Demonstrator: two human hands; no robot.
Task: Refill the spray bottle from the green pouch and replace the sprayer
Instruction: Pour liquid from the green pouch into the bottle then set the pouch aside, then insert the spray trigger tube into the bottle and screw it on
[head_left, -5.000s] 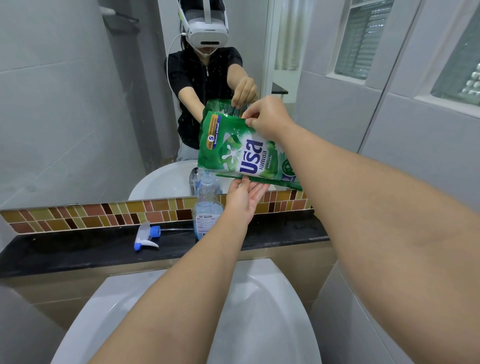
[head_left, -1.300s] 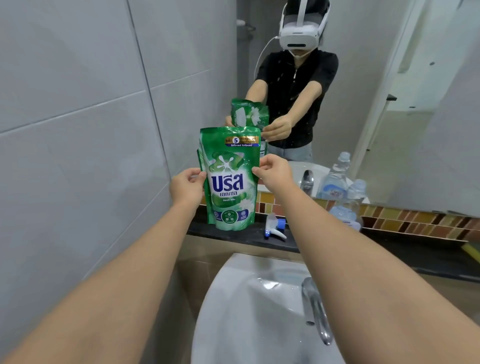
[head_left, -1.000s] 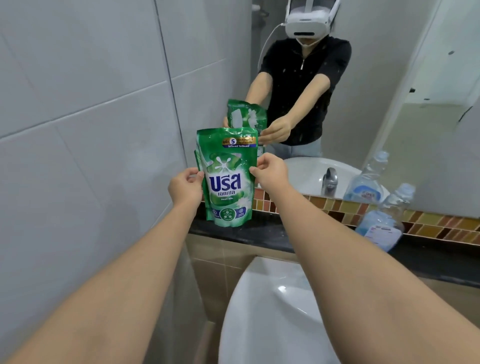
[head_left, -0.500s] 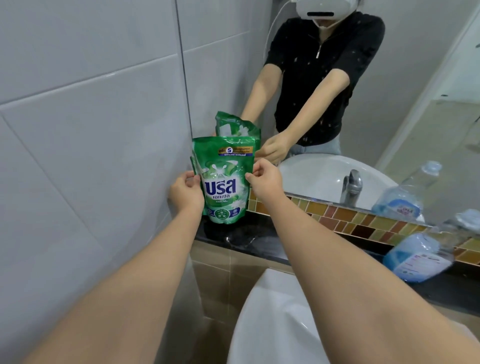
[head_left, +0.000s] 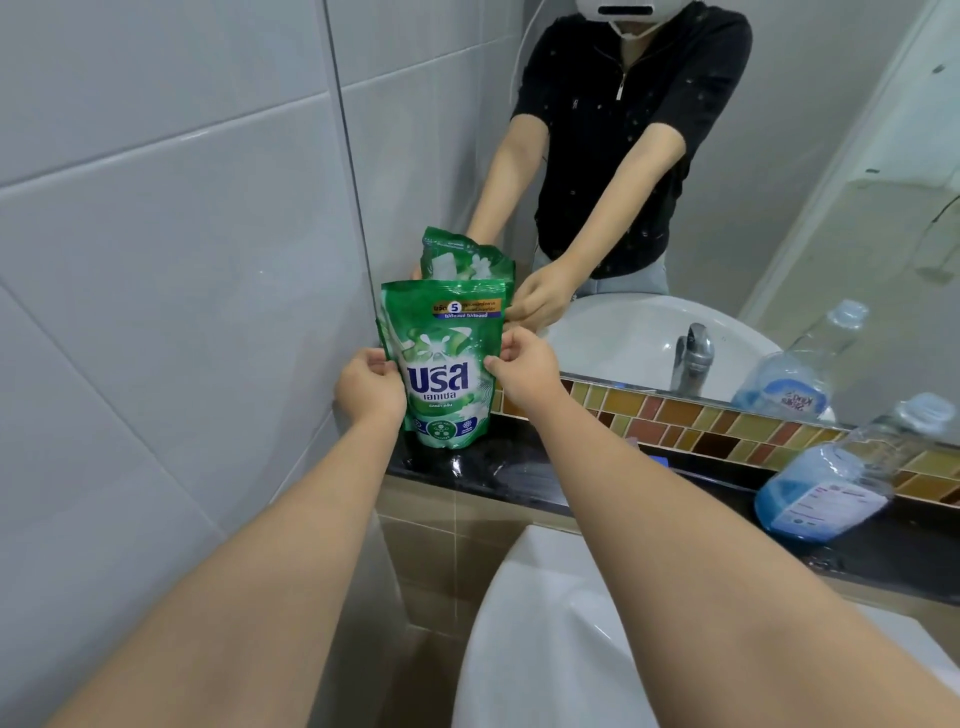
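The green pouch stands upright at the left end of the black ledge, against the corner by the tiled wall. My left hand pinches its left edge and my right hand pinches its right edge. The clear spray bottle, with blue liquid in its lower part and no sprayer on its neck, stands on the ledge at the far right. A small blue bit of the sprayer peeks out behind my right forearm; the rest is hidden.
A white basin lies below the ledge. A mirror above a strip of coloured tiles reflects the person, the pouch, the tap and the bottle. The grey tiled wall closes the left side.
Since five seconds ago the pouch has left the bottle's mouth and gone left and down to the ledge corner. In the last second it sank until its base met the ledge.
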